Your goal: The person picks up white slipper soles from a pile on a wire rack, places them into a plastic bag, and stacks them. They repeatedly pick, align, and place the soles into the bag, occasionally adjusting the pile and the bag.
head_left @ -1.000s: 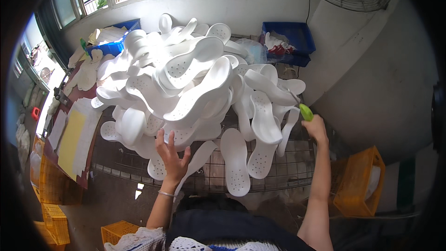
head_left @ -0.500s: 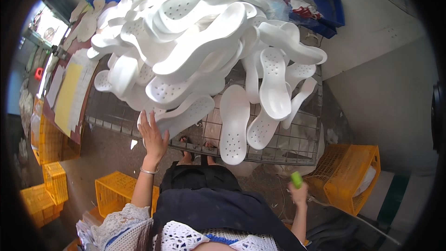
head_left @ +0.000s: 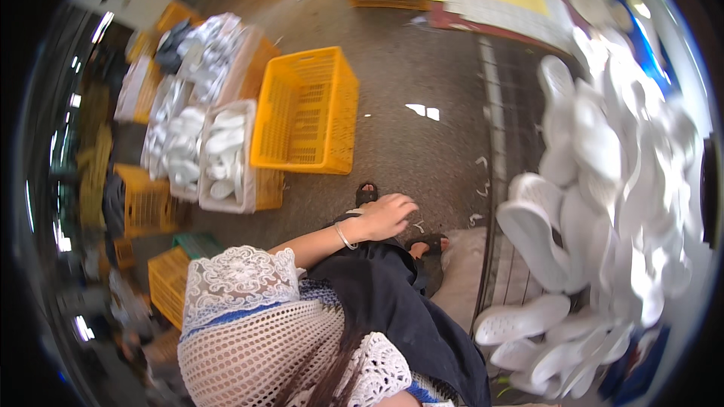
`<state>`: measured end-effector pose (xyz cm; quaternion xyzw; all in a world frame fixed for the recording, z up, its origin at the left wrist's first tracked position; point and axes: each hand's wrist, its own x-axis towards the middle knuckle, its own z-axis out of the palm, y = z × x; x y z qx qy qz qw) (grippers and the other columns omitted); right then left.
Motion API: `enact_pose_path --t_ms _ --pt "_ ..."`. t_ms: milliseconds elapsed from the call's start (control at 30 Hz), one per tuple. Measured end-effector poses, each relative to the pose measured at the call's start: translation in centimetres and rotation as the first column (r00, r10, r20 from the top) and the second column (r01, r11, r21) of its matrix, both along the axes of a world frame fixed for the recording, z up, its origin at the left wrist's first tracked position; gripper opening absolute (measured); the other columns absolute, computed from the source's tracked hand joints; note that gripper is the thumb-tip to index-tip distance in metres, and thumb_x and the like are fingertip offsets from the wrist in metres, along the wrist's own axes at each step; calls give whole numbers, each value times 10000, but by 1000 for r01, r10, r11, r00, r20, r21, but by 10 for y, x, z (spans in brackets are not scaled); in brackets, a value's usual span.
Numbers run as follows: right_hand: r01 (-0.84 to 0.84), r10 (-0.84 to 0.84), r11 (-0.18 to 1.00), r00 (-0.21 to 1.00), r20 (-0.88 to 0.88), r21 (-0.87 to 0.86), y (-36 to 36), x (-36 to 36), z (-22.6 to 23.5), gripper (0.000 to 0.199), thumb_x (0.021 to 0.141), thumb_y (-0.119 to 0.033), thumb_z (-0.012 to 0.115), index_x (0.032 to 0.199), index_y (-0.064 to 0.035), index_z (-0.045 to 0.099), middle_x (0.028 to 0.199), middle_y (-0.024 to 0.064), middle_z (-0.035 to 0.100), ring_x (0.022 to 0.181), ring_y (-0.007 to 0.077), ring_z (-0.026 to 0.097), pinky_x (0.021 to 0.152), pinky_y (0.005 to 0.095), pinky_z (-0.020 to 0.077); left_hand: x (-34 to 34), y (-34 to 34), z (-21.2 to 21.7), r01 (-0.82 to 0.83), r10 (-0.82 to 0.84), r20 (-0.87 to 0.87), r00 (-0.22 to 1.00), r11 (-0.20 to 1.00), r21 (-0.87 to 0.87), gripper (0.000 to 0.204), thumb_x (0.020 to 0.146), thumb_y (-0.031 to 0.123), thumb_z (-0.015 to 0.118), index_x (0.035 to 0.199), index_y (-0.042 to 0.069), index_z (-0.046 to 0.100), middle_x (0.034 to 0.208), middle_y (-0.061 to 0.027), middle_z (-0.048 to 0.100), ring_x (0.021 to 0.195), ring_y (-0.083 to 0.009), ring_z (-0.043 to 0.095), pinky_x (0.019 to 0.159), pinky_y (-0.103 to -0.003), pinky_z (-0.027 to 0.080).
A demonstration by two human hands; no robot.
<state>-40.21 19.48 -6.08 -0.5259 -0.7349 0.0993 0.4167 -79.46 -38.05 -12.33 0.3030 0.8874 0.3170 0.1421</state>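
Left hand [head_left: 386, 216] empty, fingers loosely bent, well apart from one white insole [head_left: 522, 319] lying rightward on wire surface [head_left: 520, 98], long axis roughly crosswise; right hand out of view, grip untellable

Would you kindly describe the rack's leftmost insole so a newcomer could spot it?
Find the wire rack at the picture's right, piled with white insoles. At their lower left, one insole lies nearly sideways, its holed end farther left than any neighbour.

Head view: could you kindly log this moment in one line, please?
left hand: open, nothing visibly held, near dark garment; right hand: not in view; white perforated insoles: heaped on wire rack
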Motion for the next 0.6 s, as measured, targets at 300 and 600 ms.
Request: enact_pose_path --t_ms 300,600 --pt "-703 978 -81 83 -194 -707 -428 -501 -35 145 892 -46 603 1033 -25 634 957 55 645 949 171 602 863 299 472 -2 -360 -163 -861 687 725 -49 338 -379 560 825 411 671 1220 25 584 1134 -135 633 1028 -284 593 837 -431 495" --pt "-1 758 -236 -626 -183 -972 -735 -617 -201 234 919 -127 619 1122 -9 620 1033 104 686 951 156 658 815 298 517 -64 -534 -397 -566 -65 873 -483 -738 -368 709 906 442 539 1458 69 296 1438 -171 389 1294 -351 387 1033 -545 350"
